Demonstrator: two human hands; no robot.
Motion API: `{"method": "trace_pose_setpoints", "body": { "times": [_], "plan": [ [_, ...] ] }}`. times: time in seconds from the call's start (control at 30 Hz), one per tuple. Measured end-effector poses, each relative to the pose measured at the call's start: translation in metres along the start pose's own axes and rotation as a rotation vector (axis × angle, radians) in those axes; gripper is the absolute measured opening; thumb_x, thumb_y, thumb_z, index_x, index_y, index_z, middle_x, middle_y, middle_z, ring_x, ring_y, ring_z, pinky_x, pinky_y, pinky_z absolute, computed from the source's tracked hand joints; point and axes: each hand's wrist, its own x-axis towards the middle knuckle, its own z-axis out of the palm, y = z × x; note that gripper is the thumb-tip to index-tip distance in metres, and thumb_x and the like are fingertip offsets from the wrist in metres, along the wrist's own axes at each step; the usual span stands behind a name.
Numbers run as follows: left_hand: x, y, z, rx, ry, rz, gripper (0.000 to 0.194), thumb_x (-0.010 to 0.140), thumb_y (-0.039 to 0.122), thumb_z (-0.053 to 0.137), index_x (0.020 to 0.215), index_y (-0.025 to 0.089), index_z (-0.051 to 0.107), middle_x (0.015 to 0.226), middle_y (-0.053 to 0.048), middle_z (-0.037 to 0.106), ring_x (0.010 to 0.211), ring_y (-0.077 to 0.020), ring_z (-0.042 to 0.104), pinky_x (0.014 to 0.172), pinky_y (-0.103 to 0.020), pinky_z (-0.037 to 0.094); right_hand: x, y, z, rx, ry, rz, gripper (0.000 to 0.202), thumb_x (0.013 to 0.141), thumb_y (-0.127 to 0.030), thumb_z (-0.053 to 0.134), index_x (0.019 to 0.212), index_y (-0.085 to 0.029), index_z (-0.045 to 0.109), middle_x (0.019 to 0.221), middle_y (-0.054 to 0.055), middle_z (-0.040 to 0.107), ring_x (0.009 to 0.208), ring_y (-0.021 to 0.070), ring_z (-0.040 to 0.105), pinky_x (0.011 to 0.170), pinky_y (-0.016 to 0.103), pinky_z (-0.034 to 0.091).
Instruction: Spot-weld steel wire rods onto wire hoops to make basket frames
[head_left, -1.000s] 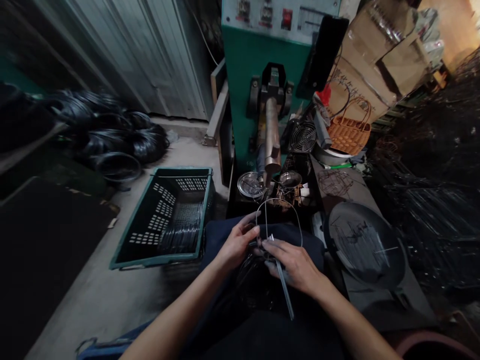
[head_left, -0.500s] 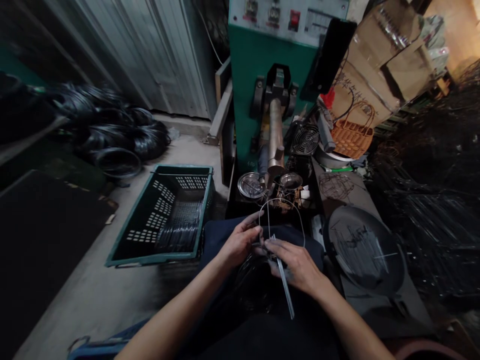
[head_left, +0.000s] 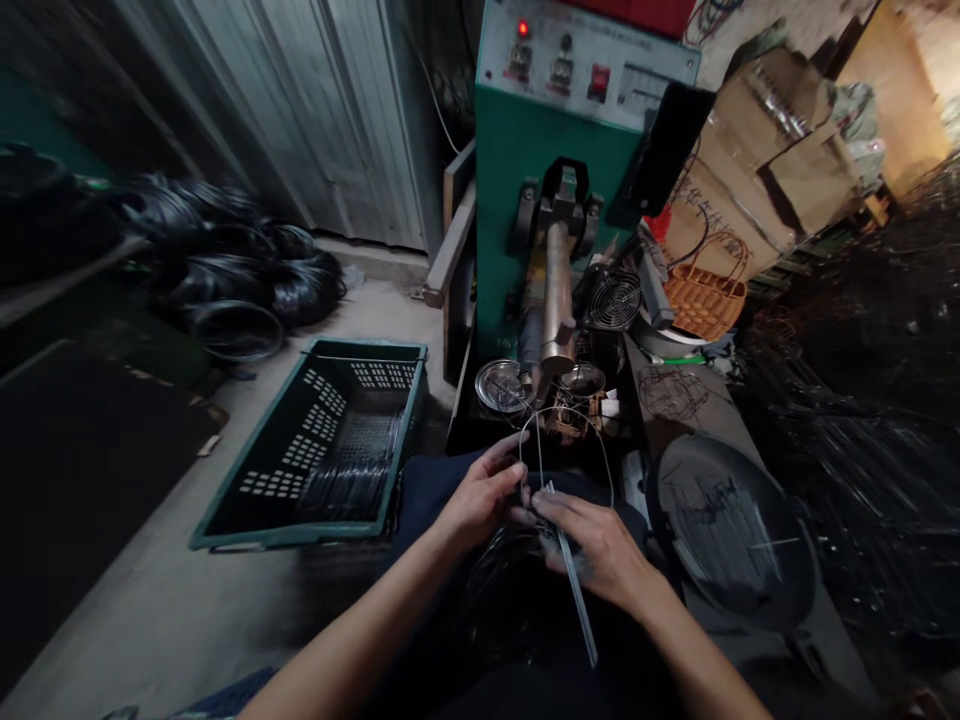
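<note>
My left hand [head_left: 480, 500] pinches the left side of a thin wire hoop [head_left: 568, 408], its index finger stretched along the wire. The hoop stands up in front of the metal arm [head_left: 557, 300] of a green machine, with a straight wire crossing inside it. My right hand [head_left: 604, 545] is closed around a small bundle of straight thin metal rods [head_left: 579, 600] that slants down toward my lap. Its fingertips meet the hoop's lower part close to my left hand. Dark coiled wire pieces [head_left: 499, 565] lie on my lap beneath; the exact contact between the fingers is blurred.
A green plastic crate [head_left: 300, 545] with stacked dark wire pieces sits at left. On the right, a black pan [head_left: 806, 560] holds loose rods. The green machine [head_left: 495, 140] stands ahead, with a wicker basket [head_left: 705, 300] and cardboard box [head_left: 750, 190] beyond. Wire coils [head_left: 240, 330] lie back left.
The view has tilted up slightly, bringing a lit red lamp on the machine's panel into sight. Both hands keep their hold on the hoop and the rods, with only small finger movement.
</note>
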Motion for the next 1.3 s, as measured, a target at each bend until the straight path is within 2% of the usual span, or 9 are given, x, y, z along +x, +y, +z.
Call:
{"method": "trace_pose_setpoints", "body": {
  "times": [0.27,0.43,0.63,0.73,0.8,0.9,1.0,1.13,1.3],
  "plan": [
    [0.008,0.007,0.009,-0.009,0.0,0.013,0.063,0.074,0.025,0.071,0.132,0.022,0.046,0.074,0.002,0.051,0.058,-0.012,0.056,0.045,-0.025,0.051,0.005,0.012,-0.008,-0.011,0.029,-0.042,0.054,0.08,-0.016,0.06,0.133,-0.02,0.048,0.129,0.011,0.058,0.117,0.0222,0.057,0.096,0.035,0.05],
    [0.013,0.01,0.009,-0.008,-0.013,0.022,0.059,0.076,0.023,0.068,0.132,0.023,0.047,0.072,0.003,0.049,0.057,-0.0107,0.055,0.046,-0.025,0.053,0.012,0.013,-0.011,0.004,0.029,-0.033,0.049,0.082,-0.017,0.059,0.131,-0.02,0.051,0.127,0.011,0.059,0.114,0.0215,0.058,0.096,0.034,0.05],
    [0.011,0.015,0.011,0.108,0.012,0.042,0.059,0.075,0.025,0.071,0.13,0.023,0.05,0.075,0.001,0.052,0.061,-0.0113,0.057,0.051,-0.027,0.055,0.011,0.016,-0.003,0.05,0.032,0.006,0.046,0.087,-0.021,0.056,0.132,-0.024,0.047,0.125,0.008,0.06,0.11,0.0192,0.06,0.092,0.031,0.051],
    [0.031,0.024,0.007,0.161,0.057,0.078,0.061,0.071,0.021,0.074,0.128,0.023,0.052,0.074,0.001,0.055,0.058,-0.0101,0.057,0.05,-0.024,0.054,0.021,0.029,-0.002,-0.02,0.093,0.031,0.041,0.09,-0.022,0.053,0.131,-0.023,0.048,0.115,0.008,0.064,0.101,0.0185,0.063,0.087,0.029,0.051],
    [0.053,0.035,0.004,0.168,0.086,0.118,0.062,0.069,0.018,0.074,0.127,0.022,0.053,0.075,0.0,0.058,0.056,-0.0094,0.057,0.05,-0.024,0.055,0.036,0.041,-0.007,-0.155,0.143,0.043,0.029,0.091,-0.025,0.053,0.12,-0.022,0.056,0.105,0.008,0.066,0.096,0.0203,0.063,0.086,0.032,0.048],
    [0.09,0.055,-0.001,0.183,0.089,0.163,0.059,0.068,0.015,0.073,0.124,0.02,0.055,0.08,-0.002,0.062,0.056,-0.0102,0.058,0.046,-0.024,0.055,0.062,0.06,-0.021,-0.381,0.186,0.032,0.013,0.092,-0.027,0.055,0.1,-0.022,0.064,0.093,0.007,0.066,0.093,0.0219,0.06,0.093,0.04,0.036],
    [0.116,0.072,-0.003,0.196,0.099,0.187,0.054,0.068,0.012,0.071,0.12,0.017,0.056,0.081,-0.004,0.064,0.055,-0.0117,0.06,0.044,-0.025,0.054,0.081,0.074,-0.032,-0.444,0.22,0.014,0.01,0.092,-0.026,0.056,0.095,-0.021,0.065,0.093,0.006,0.066,0.092,0.0205,0.058,0.094,0.041,0.027],
    [0.132,0.082,-0.005,0.181,0.134,0.187,0.053,0.069,0.009,0.068,0.119,0.015,0.053,0.077,-0.003,0.063,0.051,-0.0119,0.059,0.042,-0.026,0.053,0.092,0.081,-0.036,-0.42,0.225,0.032,0.011,0.093,-0.027,0.056,0.093,-0.02,0.065,0.09,0.005,0.065,0.087,0.0189,0.057,0.084,0.035,0.028],
    [0.135,0.083,-0.01,0.167,0.116,0.184,0.054,0.069,0.009,0.069,0.12,0.015,0.052,0.076,-0.003,0.063,0.049,-0.0123,0.059,0.041,-0.026,0.052,0.097,0.084,-0.035,-0.364,0.221,0.031,0.014,0.092,-0.029,0.056,0.089,-0.02,0.066,0.085,0.005,0.063,0.083,0.0199,0.056,0.077,0.033,0.033]
  ]
}}
